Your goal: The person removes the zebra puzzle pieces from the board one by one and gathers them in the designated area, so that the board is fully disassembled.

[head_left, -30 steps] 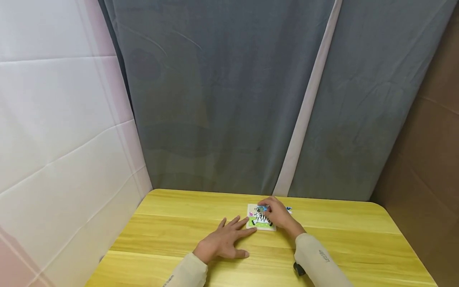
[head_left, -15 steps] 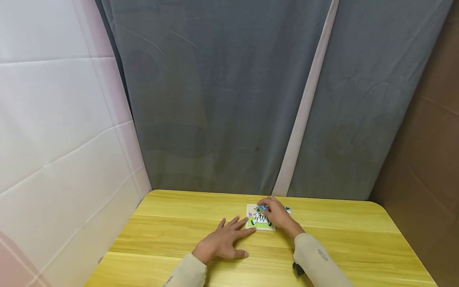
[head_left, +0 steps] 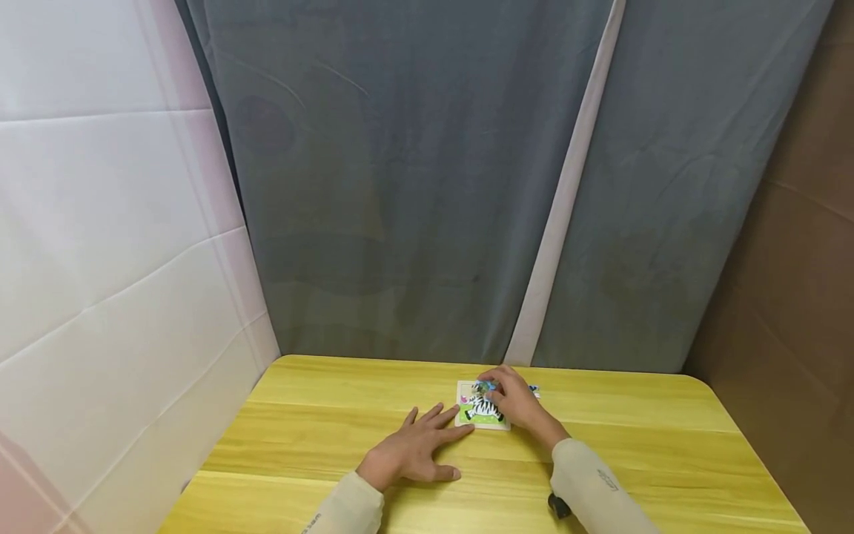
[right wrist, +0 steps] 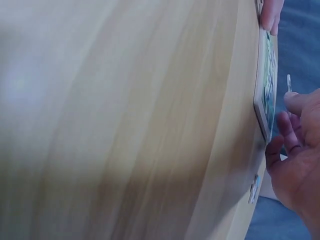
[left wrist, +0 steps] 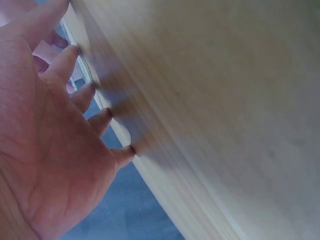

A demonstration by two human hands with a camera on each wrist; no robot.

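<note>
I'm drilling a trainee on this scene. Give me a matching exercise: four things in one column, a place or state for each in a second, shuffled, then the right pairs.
Things:
1. left hand
2. right hand
3. puzzle
4. loose piece

Places or states:
A. lies on the table beyond the right hand
B. flat on the table, fingers spread, fingertips at the puzzle's left edge
C. shows a zebra on green
D. curled over the puzzle's far right part, holding a small piece

Pairs: 1-B, 2-D, 3-C, 4-A
</note>
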